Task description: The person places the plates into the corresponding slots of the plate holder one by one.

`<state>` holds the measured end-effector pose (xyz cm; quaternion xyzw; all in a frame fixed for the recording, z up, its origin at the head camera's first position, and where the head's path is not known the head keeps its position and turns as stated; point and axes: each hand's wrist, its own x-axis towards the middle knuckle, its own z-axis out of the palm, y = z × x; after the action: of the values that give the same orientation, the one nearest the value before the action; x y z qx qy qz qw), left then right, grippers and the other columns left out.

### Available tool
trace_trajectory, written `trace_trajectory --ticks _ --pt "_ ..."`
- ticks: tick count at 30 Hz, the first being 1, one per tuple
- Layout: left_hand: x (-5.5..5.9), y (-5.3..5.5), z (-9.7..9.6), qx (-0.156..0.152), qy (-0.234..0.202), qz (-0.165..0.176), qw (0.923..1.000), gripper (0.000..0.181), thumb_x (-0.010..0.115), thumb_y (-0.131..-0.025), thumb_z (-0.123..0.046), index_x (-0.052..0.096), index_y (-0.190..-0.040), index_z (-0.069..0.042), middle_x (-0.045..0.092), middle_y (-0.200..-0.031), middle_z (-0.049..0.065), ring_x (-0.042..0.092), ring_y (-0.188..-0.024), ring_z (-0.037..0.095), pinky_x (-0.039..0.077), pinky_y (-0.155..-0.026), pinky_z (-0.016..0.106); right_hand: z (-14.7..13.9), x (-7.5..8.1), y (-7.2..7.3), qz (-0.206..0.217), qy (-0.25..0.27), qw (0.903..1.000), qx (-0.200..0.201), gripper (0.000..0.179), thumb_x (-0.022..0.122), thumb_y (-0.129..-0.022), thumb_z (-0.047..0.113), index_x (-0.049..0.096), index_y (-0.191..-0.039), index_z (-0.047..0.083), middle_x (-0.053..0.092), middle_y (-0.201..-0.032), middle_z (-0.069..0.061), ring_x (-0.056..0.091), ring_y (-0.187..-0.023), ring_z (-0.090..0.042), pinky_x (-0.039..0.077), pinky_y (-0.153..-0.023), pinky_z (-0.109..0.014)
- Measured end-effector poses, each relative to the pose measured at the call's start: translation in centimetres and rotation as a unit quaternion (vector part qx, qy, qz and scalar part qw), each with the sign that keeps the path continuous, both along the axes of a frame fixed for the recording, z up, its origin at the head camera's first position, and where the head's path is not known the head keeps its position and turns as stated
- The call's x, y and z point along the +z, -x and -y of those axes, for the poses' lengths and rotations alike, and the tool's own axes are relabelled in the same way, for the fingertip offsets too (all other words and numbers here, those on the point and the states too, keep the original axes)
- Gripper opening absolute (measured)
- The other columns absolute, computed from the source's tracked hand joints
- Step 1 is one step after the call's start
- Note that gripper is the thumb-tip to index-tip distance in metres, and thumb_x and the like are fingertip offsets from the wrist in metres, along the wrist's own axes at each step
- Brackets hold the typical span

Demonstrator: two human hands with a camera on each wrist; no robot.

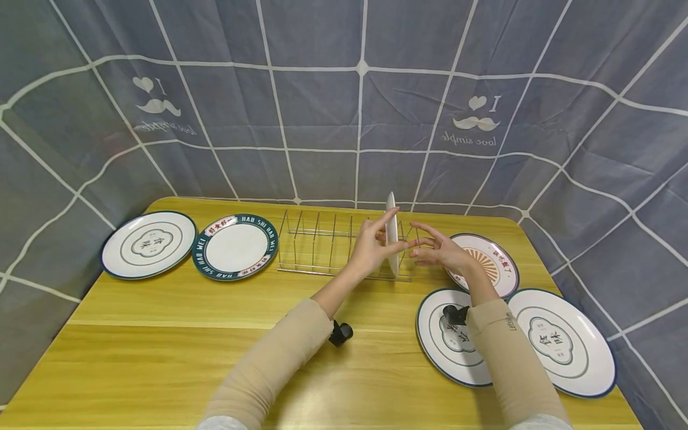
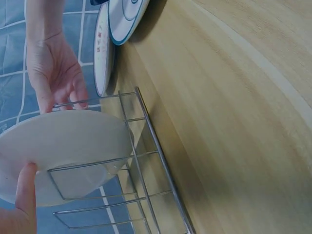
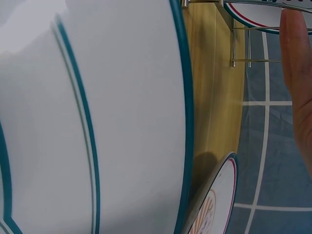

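Note:
A white plate (image 1: 392, 257) stands upright, nearly edge-on, in the right part of a wire dish rack (image 1: 309, 272). My left hand (image 1: 371, 245) holds it by the near and upper edge; in the left wrist view one straight finger (image 2: 27, 187) touches the plate's pale face (image 2: 78, 134). The rest of its fingers are partly hidden. Just right of the plate is my right hand (image 1: 443, 251), fingers spread and loosely bent by the rack's end wires. In the right wrist view one finger (image 3: 295, 53) shows near a red-and-teal rim (image 3: 256, 22).
On the left lie a large plate (image 1: 126, 248) and a teal-rimmed plate (image 1: 236, 248). A sunburst plate (image 1: 505, 272) and two blue-rimmed plates (image 1: 432, 322) (image 1: 588, 358) lie at right, partly under my right arm. A grey curtain (image 1: 322, 107) hangs behind the wooden table (image 1: 161, 352).

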<state>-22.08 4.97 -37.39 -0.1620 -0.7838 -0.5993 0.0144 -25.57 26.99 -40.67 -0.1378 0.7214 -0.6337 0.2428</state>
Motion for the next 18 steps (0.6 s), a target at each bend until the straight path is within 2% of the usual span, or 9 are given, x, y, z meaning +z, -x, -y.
trace_trajectory --ticks 3,6,10,13,18 --pt "-0.1 0.1 0.1 -0.007 0.006 0.0 1.0 0.069 0.073 -0.078 -0.02 0.042 -0.138 -0.026 0.043 -0.113 0.016 0.052 -0.094 0.026 0.051 -0.066 0.023 0.0 0.0 0.0 -0.001 -0.001 1.0 0.0 0.074 0.056 -0.089 0.003 0.011 -0.147 0.012 0.052 -0.113 -0.008 0.06 -0.098 -0.02 0.042 -0.094 -0.052" --pt "-0.1 0.0 0.4 -0.018 0.032 -0.005 0.9993 0.07 0.071 -0.08 -0.024 0.037 -0.14 -0.03 0.042 -0.117 0.016 0.052 -0.095 0.025 0.05 -0.068 0.024 -0.1 0.0 0.0 -0.002 -0.001 1.0 0.002 0.074 0.056 -0.089 0.003 0.011 -0.147 0.013 0.051 -0.115 -0.011 0.06 -0.099 -0.02 0.042 -0.094 -0.052" --pt "0.1 -0.2 1.5 -0.03 0.058 -0.014 0.9977 0.072 0.069 -0.082 -0.028 0.031 -0.143 -0.031 0.041 -0.124 0.017 0.053 -0.1 0.028 0.052 -0.072 0.026 0.0 -0.2 0.1 -0.001 0.001 1.0 0.005 0.074 0.056 -0.09 0.003 0.011 -0.147 0.015 0.044 -0.124 -0.025 0.059 -0.101 -0.023 0.041 -0.094 -0.053" --pt "0.2 -0.5 2.9 -0.023 0.043 -0.03 0.9983 0.071 0.07 -0.081 -0.026 0.033 -0.142 -0.028 0.042 -0.126 0.019 0.053 -0.102 0.031 0.054 -0.076 0.031 -0.1 -0.3 0.1 -0.003 0.002 1.0 0.006 0.075 0.057 -0.089 0.004 0.011 -0.147 0.015 0.036 -0.129 -0.034 0.058 -0.101 -0.024 0.042 -0.094 -0.053" --pt "0.1 -0.9 6.1 0.012 -0.01 -0.054 0.9984 0.066 0.071 -0.081 -0.021 0.04 -0.139 -0.024 0.047 -0.12 0.015 0.053 -0.102 0.034 0.053 -0.082 0.04 -0.1 -0.3 0.1 -0.001 0.003 1.0 0.002 0.075 0.056 -0.089 0.002 0.011 -0.147 0.014 0.035 -0.129 -0.035 0.059 -0.097 -0.019 0.044 -0.093 -0.05"
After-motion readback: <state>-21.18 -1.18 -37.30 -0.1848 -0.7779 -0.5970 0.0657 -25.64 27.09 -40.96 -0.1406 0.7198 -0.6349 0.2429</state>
